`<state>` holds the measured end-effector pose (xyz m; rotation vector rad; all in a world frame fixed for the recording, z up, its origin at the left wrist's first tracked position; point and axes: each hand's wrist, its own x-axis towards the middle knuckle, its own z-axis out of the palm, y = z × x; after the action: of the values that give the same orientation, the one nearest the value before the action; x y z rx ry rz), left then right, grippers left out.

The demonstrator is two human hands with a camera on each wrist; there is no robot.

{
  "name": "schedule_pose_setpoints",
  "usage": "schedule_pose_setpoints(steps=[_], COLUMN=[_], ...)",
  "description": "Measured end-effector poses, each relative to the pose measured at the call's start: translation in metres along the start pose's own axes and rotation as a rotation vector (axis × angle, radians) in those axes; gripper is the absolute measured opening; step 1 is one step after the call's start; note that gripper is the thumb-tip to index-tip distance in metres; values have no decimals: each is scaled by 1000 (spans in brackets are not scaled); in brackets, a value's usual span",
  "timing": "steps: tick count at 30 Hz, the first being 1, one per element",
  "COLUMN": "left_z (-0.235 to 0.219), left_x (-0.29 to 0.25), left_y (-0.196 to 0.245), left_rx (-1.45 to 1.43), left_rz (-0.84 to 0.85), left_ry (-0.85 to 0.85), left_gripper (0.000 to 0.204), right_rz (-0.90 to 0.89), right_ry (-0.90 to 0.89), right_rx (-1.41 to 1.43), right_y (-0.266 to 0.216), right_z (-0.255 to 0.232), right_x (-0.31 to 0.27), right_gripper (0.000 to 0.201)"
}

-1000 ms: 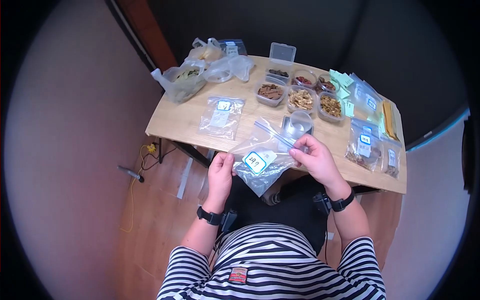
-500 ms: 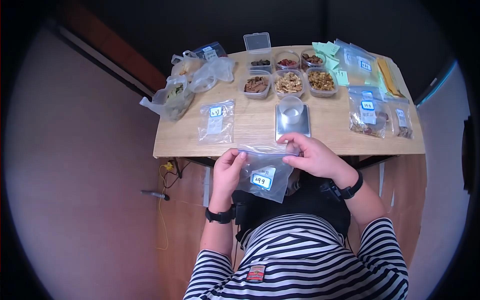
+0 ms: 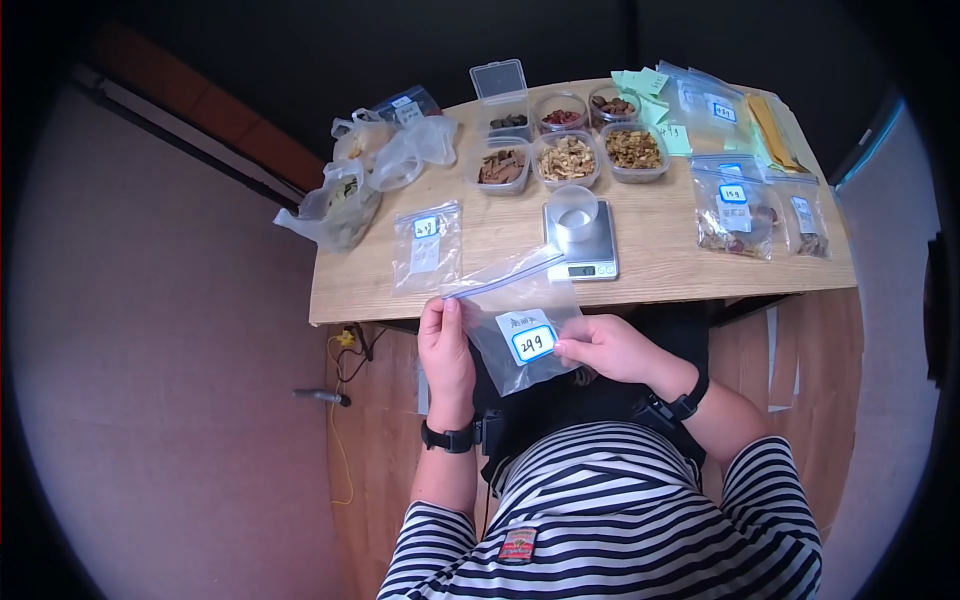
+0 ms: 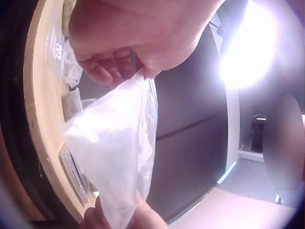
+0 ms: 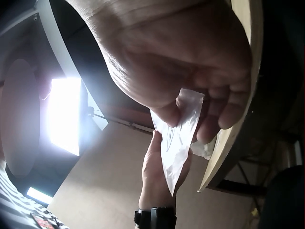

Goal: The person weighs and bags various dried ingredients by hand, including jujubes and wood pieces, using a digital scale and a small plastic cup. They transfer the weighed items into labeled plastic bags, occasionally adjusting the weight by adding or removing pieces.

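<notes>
My left hand (image 3: 447, 355) pinches the top corner of a clear zip bag (image 3: 490, 335) between thumb and fingers. Lower down, at the bag's right edge, my right hand (image 3: 618, 348) pinches the plastic beside a blue-framed label reading 29g (image 3: 533, 343). The bag hangs tilted in front of the table's near edge, with its zip strip slanting up to the right. In the left wrist view the plastic (image 4: 109, 138) spreads between both hands. The right wrist view shows the bag (image 5: 178, 143) edge-on, my right thumb on one face and the fingers behind.
A digital scale (image 3: 598, 250) bearing a clear cup (image 3: 574, 214) stands beyond the bag. Behind it are several tubs of dried pieces (image 3: 566, 160). A labelled zip bag (image 3: 427, 255) lies left; filled bags (image 3: 735, 215) lie right. Plastic bags (image 3: 345, 205) sit far left.
My right hand has moved from the bag's zip opening down to its right side by the label. The bag has tilted, its right top corner now higher. The head view has shifted.
</notes>
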<state>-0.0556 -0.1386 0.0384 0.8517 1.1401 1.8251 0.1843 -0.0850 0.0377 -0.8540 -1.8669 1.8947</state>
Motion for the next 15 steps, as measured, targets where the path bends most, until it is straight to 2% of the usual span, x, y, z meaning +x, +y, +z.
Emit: schedule_pose_setpoints(steps=[2,4,5,7,8,10,11,13,15], left_z=[9,17,14,5,-2,-19,-21,-35,-62], left_x=[-3,-13,-17,-20,-18,-8,-1,19,45], left_y=[5,10,4,-8,-9,-3,7,20,23], left_rx=[-37,94,155,259,256,185,172,83,115], left_rz=[-17,-214,-252,-182,-155,-152,-123,-139,-142], left_ry=[-8,45,-24,-69,-46,20,59,91,61], left_gripper=[16,18,20,19,18,17,17,17,18], right_rz=[10,-12,-16,-41,-42,-35,-35,-172,-174], right_ry=[-1,56,52,91,88,178,263,449,582], right_rx=[15,76,77,-114,-111,10,-2,-9,-57], right_y=[1,3,1,-5,-3,2,-3,10,17], right_z=[0,3,3,1,-1,-8,-14,-32,-57], right_x=[0,2,2,-3,-4,-8,-12,-13,-11], right_gripper=[28,27,27,24,24,20,16,16,18])
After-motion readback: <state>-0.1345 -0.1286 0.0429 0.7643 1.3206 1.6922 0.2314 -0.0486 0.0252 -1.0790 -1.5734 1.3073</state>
